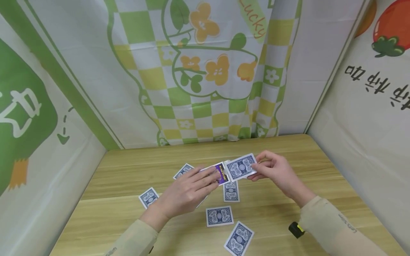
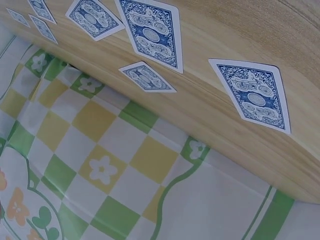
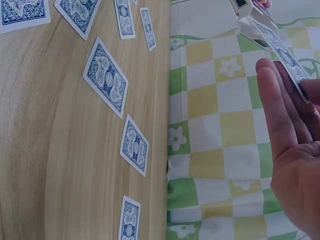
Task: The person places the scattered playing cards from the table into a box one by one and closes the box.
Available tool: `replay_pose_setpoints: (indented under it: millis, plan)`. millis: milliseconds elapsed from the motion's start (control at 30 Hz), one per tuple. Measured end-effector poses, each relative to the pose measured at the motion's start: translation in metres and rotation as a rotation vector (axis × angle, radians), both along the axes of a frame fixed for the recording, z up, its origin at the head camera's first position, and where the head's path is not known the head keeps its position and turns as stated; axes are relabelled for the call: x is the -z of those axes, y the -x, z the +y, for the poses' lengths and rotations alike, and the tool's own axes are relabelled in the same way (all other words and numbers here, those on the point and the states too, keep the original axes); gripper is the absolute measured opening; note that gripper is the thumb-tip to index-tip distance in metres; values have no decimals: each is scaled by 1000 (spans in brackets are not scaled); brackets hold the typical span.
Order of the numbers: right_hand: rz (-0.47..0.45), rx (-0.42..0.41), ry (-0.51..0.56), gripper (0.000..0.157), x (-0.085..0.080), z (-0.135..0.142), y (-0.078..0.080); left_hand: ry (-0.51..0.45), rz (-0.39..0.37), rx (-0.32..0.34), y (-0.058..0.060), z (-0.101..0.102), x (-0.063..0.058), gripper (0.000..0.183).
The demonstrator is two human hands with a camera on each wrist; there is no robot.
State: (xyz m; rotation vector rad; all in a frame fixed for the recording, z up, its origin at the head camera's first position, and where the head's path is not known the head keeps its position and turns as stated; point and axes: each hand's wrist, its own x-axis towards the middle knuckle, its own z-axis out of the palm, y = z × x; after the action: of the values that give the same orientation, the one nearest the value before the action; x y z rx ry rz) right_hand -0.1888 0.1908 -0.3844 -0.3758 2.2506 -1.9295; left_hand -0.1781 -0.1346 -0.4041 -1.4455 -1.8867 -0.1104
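Note:
My left hand (image 1: 189, 190) holds a purple and white card box (image 1: 222, 172) above the table, its fingers lying across the box's face. At the box's right end, my right hand (image 1: 277, 170) pinches a blue-backed playing card (image 1: 241, 167) by its right edge, thumb on top. In the right wrist view, the held card (image 3: 282, 55) slants up to the open end of the box (image 3: 254, 22), with the right fingers (image 3: 280, 110) stretched below it. Whether more cards lie under the held one, I cannot tell. The left hand is out of its own wrist view.
Several blue-backed cards lie spread face down on the wooden table, among them a front card (image 1: 239, 238), a middle card (image 1: 219, 216) and a left card (image 1: 148, 197). A small black and yellow object (image 1: 296, 230) shows beside the right sleeve. A patterned curtain (image 1: 205, 117) hangs behind.

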Motion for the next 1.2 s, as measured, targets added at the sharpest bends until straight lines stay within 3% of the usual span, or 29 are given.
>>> replay_pose_setpoints:
  millis: [300, 533, 933, 1200]
  plan:
    - [-36, -3, 8, 30, 4, -5, 0, 71, -10, -8, -4, 1, -1, 36]
    - [-44, 9, 42, 29, 10, -15, -2, 69, -9, -7, -4, 2, -1, 36]
    - [5, 11, -92, 27, 13, -34, -7, 65, 54, -6, -1, 3, 0, 35]
    - [117, 29, -260, 19, 12, -45, -12, 69, 72, -11, 0, 5, -1, 36]
